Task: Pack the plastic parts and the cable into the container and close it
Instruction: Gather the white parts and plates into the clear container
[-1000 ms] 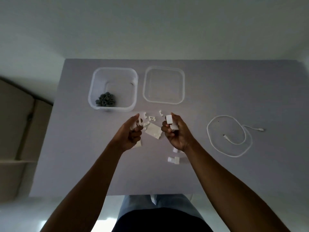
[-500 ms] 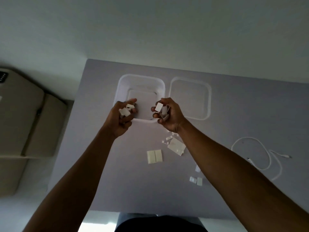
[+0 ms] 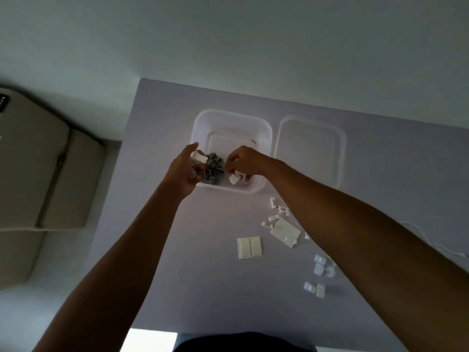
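Both hands now over the clear square plastic container [image 3: 203,128]

Left hand [image 3: 186,171] and right hand [image 3: 245,162], up from the tabletop [image 3: 177,250], grasp small white plastic parts [image 3: 198,157]; more parts remain at 4 o'clock, so loading is unfinished.

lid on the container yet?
No, the lid lies flat on the table beside the open container.

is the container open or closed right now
Open: the container has no cover, its lid lies flat on the table beside it.
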The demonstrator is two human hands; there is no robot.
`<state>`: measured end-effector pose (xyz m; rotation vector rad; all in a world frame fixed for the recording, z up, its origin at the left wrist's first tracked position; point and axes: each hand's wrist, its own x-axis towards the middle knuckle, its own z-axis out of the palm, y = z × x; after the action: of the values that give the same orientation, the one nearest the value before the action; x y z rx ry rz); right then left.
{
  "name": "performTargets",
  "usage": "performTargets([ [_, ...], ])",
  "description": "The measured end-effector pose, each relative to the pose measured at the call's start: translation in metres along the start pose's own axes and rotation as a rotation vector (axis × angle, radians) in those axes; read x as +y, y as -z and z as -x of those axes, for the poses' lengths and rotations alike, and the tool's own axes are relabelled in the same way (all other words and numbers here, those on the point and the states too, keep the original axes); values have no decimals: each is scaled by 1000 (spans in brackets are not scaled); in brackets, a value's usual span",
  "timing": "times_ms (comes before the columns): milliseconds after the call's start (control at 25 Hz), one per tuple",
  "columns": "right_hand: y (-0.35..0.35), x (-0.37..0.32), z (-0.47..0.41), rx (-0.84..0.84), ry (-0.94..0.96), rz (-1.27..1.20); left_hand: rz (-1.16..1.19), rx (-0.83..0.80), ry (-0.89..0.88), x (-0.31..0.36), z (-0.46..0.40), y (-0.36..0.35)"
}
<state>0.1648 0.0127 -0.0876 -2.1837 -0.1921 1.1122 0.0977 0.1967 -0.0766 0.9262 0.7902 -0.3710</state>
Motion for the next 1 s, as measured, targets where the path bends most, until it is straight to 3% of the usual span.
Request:
performTargets([
  [160,-8,8,-12,-121,-51,337,-125,78,-35,1,-5,-9],
  [400,-16,10,1,-85,33,537,-306,123,-14,-2,-13,-25],
  [480,-14,18,17,28,63,396,-365,99,-12,-5,-16,-32],
  [600,-10,27,45,341,133,125,-558,91,-77,-10,-28,-43],
  [760,-9,35,72,674,198,-136,-1134,-34,-233,-28,-48,-52],
  [880,-14,59,86,735,98,-270,-1540,-100,-347,-46,-58,-59],
  [1000,-20,92,103,741,-20,-360,-1669,-147,-412,-59,-59,-73],
])
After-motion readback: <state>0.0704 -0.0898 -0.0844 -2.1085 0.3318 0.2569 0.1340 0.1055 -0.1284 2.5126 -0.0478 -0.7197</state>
